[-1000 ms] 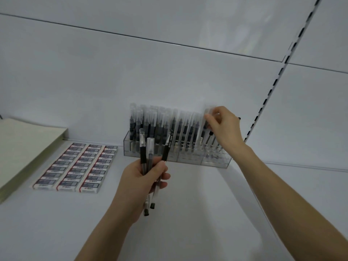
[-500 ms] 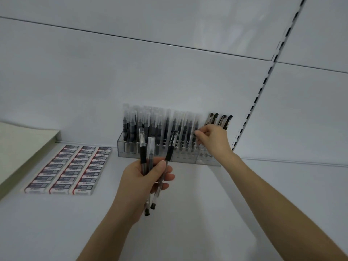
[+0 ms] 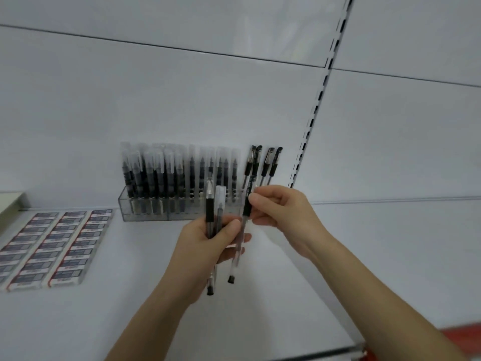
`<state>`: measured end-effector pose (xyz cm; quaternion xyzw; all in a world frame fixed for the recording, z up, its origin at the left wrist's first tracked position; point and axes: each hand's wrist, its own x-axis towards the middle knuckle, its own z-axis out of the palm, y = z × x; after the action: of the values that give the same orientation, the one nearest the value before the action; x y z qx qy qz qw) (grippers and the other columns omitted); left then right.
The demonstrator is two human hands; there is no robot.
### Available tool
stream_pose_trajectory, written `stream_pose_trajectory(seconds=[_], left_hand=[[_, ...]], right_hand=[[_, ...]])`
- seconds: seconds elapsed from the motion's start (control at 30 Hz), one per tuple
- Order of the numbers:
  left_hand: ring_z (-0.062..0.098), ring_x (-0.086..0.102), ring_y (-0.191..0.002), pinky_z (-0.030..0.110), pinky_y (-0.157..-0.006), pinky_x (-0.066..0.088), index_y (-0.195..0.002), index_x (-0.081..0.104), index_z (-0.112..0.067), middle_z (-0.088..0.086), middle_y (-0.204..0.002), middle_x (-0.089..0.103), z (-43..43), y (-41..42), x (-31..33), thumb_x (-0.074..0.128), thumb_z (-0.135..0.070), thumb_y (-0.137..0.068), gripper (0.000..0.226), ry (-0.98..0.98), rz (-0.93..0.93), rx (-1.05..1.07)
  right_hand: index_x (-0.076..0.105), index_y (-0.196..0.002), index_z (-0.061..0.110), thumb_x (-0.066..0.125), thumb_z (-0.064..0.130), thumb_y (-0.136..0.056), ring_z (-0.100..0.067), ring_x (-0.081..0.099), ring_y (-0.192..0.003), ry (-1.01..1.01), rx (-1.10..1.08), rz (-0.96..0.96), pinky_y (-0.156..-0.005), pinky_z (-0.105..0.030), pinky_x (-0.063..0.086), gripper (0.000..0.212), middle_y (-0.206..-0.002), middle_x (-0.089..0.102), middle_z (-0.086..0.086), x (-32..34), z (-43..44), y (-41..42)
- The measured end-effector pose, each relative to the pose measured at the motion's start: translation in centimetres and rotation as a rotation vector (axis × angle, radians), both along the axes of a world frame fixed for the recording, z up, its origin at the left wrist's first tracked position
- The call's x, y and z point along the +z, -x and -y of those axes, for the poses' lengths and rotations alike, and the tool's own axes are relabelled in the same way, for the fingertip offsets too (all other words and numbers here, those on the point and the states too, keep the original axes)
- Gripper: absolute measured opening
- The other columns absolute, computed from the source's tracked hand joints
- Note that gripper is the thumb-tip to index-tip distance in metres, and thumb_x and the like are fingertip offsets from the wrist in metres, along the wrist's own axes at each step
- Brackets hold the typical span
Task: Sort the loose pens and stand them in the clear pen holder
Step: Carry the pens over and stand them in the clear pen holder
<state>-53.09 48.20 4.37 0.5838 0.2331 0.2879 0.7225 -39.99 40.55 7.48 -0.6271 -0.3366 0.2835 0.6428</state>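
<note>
My left hand [image 3: 208,246] grips a small bundle of loose pens [image 3: 213,209] upright in front of the shelf. My right hand [image 3: 281,212] pinches the black-capped pen [image 3: 247,204] at the bundle's right side near its upper end; that pen's lower end hangs below my left hand. Behind both hands, the clear pen holder [image 3: 145,209] stands against the back wall, packed with several clear-capped pens on the left and several black-capped pens [image 3: 263,162] at its right end.
Rows of boxed erasers [image 3: 52,246] lie on the white shelf [image 3: 364,269] at the left. A pale stack [image 3: 10,201] sits at the far left edge. A slotted upright [image 3: 315,113] runs up the back wall on the right.
My right hand left the holder's right end, came down towards me, and took hold of the black-capped pen in my left hand's bundle. The view shifted slightly right.
</note>
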Motion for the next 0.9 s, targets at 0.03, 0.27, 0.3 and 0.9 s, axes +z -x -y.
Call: stream_pose_trajectory(seconds=[0.03, 0.27, 0.3, 0.9], left_hand=[[0.017, 0.070, -0.082, 0.023, -0.063, 0.057, -0.094, 0.065, -0.004, 0.008, -0.086, 0.071, -0.1, 0.0, -0.1, 0.055, -0.012, -0.088, 0.014, -0.009, -0.016, 0.010], [0.008, 0.034, -0.037, 0.018, -0.037, 0.030, -0.099, 0.056, 0.000, -0.003, -0.053, 0.037, -1.0, 1.4, 0.0, 0.046, -0.027, -0.092, 0.029, -0.072, -0.133, 0.065], [0.007, 0.029, -0.037, 0.017, -0.036, 0.026, -0.099, 0.053, -0.001, -0.005, -0.051, 0.035, -1.1, 1.5, 0.0, 0.046, -0.027, -0.093, 0.027, -0.077, -0.147, 0.068], [0.015, 0.044, -0.050, 0.026, -0.050, 0.040, -0.091, 0.058, -0.004, 0.011, -0.066, 0.052, -1.2, 2.4, -0.7, 0.049, -0.002, -0.090, 0.010, -0.144, -0.154, 0.140]], right_hand=[[0.063, -0.083, 0.011, 0.063, 0.007, -0.084, -0.010, 0.064, -0.056, -0.024, -0.052, -0.016, -0.056, -0.018, 0.053, 0.004, -0.061, 0.069, 0.001, 0.3, 0.1, -0.8], [0.051, -0.084, 0.018, 0.059, 0.012, -0.088, -0.011, 0.068, -0.060, -0.208, -0.461, 0.107, -0.067, -0.024, 0.056, 0.011, -0.078, 0.066, -0.007, 2.1, 0.6, -7.4], [0.051, -0.085, 0.019, 0.059, 0.012, -0.088, -0.012, 0.068, -0.062, -0.212, -0.466, 0.131, -0.068, -0.024, 0.056, 0.011, -0.079, 0.067, -0.007, 2.1, 0.3, -7.7], [0.049, -0.094, 0.018, 0.055, 0.016, -0.091, -0.017, 0.067, -0.077, -0.081, -0.263, 0.584, -0.076, -0.037, 0.056, 0.008, -0.084, 0.063, -0.005, 1.6, -5.5, -6.2]])
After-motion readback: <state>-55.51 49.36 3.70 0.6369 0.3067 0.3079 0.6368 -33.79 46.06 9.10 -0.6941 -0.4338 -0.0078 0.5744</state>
